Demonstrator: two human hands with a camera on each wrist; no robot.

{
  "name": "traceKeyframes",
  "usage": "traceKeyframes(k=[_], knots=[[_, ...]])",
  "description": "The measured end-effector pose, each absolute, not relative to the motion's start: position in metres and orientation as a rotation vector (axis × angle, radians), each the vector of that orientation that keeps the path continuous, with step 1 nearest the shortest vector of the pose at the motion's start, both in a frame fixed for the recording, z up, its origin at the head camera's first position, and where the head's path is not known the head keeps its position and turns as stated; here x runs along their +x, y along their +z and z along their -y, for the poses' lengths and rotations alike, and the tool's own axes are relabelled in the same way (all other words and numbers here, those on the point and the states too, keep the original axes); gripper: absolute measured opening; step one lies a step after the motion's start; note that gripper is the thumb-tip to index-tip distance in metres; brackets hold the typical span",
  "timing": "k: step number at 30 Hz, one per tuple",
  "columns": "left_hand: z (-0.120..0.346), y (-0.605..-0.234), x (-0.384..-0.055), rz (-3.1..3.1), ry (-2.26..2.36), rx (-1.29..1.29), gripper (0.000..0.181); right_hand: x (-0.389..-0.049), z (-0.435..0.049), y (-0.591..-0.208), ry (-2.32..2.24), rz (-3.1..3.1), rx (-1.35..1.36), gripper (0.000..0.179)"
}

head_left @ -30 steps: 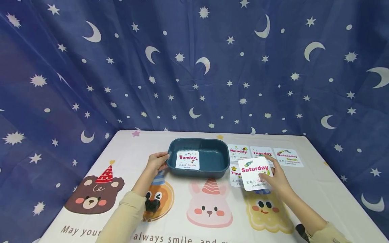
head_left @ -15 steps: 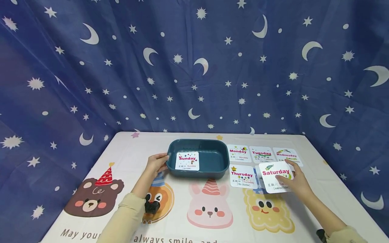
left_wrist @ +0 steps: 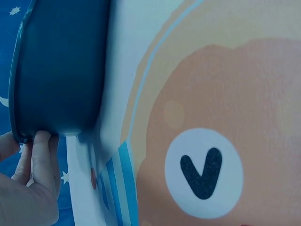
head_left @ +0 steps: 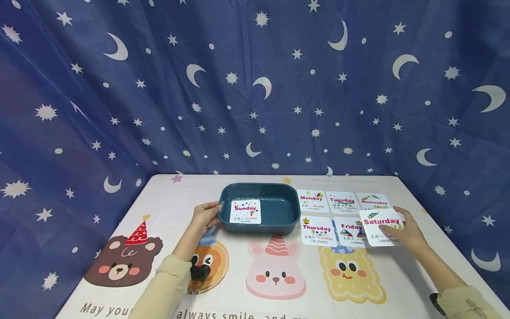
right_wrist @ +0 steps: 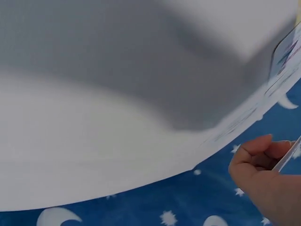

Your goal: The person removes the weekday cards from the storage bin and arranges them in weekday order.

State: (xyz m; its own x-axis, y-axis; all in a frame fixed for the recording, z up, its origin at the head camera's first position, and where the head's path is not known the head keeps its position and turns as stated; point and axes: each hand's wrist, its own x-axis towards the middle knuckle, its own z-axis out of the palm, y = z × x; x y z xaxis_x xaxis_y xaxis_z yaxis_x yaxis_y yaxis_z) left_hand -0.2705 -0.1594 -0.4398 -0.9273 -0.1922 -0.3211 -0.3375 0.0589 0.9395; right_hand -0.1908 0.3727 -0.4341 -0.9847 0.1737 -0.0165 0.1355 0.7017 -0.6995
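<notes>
In the head view my left hand (head_left: 203, 218) grips the left end of a dark blue plastic basin (head_left: 275, 227) on the table. A white Sunday card (head_left: 245, 212) leans inside it. The left wrist view has my fingers (left_wrist: 43, 157) at the rim, with the thumb on the other side. My right hand (head_left: 411, 234) pinches the Saturday card (head_left: 378, 232) by its right side, thumb in front. That card is tilted up above the table and covers part of the Friday card (head_left: 349, 231). In the right wrist view the held card (right_wrist: 290, 156) shows edge-on.
Behind and left of the Saturday card lie the Monday (head_left: 312, 201), Tuesday (head_left: 342, 202), Wednesday (head_left: 373, 201) and Thursday (head_left: 318, 231) cards. A cartoon-printed cloth (head_left: 235, 274) covers the table. A blue starry curtain (head_left: 255, 133) hangs behind.
My right hand has carried the Saturday card rightward, uncovering the Thursday card and most of the Friday card. My left hand and the basin have stayed in place.
</notes>
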Motion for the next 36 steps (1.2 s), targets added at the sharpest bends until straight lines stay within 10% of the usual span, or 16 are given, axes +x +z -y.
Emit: traceKeyframes(k=[36], knots=[[0.159, -0.440, -0.271, -2.185, 2.038, -0.586, 0.034, -0.225, -0.422, -0.474, 1.038, 3.100, -0.177, 0.098]])
